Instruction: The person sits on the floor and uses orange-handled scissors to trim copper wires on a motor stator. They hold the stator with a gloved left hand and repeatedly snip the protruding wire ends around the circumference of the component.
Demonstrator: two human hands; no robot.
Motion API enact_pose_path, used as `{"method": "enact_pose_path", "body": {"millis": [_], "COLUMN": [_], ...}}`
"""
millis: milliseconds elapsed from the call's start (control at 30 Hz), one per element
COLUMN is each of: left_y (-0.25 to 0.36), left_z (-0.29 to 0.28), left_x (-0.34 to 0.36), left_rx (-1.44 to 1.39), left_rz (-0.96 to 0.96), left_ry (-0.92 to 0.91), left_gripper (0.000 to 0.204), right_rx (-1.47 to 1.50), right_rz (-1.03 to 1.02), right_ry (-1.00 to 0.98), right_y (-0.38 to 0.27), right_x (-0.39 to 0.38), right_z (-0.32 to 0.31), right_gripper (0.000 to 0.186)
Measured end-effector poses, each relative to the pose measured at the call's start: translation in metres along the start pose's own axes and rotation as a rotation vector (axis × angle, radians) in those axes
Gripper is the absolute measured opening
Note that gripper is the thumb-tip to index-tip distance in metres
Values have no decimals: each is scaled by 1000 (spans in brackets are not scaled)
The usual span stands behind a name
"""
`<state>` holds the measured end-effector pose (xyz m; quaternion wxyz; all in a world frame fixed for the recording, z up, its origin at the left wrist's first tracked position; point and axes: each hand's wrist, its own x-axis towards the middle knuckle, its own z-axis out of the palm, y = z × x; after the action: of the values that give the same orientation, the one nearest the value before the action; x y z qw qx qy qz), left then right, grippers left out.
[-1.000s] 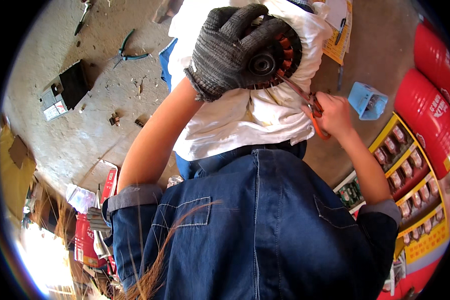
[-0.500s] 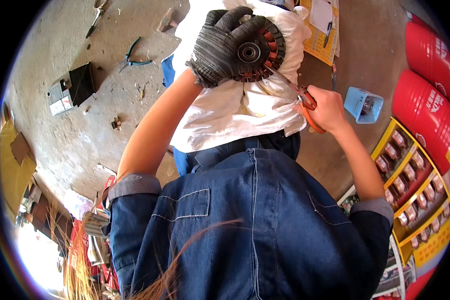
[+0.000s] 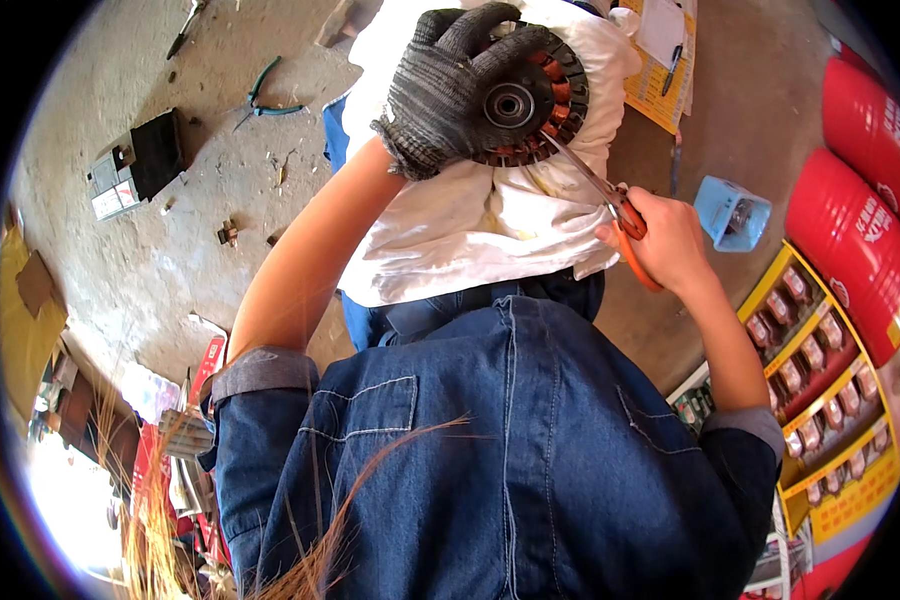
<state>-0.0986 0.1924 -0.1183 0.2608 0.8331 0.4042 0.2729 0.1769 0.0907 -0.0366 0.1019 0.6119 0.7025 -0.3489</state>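
A round motor stator [image 3: 560, 90] with copper windings and a dark ring of slots rests on a white cloth [image 3: 440, 240] over my lap. At its middle is a dark hub with a bearing [image 3: 509, 105]. My left hand [image 3: 440, 95], in a dark grey striped glove, lies over the stator's left side with its fingers curled round it, steadying it. My bare right hand [image 3: 665, 235] is closed round the orange handles of a pair of scissors [image 3: 588, 178]. The slender metal tips reach the windings at the hub's lower right edge.
Teal-handled pliers [image 3: 262, 105] and a black box-like part [image 3: 156, 157] lie on the floor to the left. On the right stand a light blue plastic container [image 3: 733, 213], red drums [image 3: 850, 230] and a yellow rack [image 3: 805, 390] of packaged parts. A pen lies on papers [image 3: 662, 45] ahead.
The view has shifted slightly. My right hand and the scissors have moved a little to the right and down, with the tips still at the windings. My left hand keeps its hold.
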Motion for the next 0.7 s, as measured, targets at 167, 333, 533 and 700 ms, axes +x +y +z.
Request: {"method": "enact_pose_path", "body": {"millis": [167,333,533,700], "left_y": [-2,-1,-2,-2], "left_z": [-4,0,0,1], "left_x": [1,1,1,0], "left_rx": [-35,-18,7,-46], "left_rz": [-21,-5,-18,-31], "left_ry": [-14,9,-14,8], "left_gripper": [93,93,93,92], "right_rx": [-13,-39,-50,-24], "right_rz": [98,123,104,113], "right_ry": [-90,-90,-84,-91], "right_y": [-3,-12,-14,-16], "right_x": [-15,-13,-11,-11], "right_z": [-12,-17,-13,-14], "right_gripper": [51,52,52,52]}}
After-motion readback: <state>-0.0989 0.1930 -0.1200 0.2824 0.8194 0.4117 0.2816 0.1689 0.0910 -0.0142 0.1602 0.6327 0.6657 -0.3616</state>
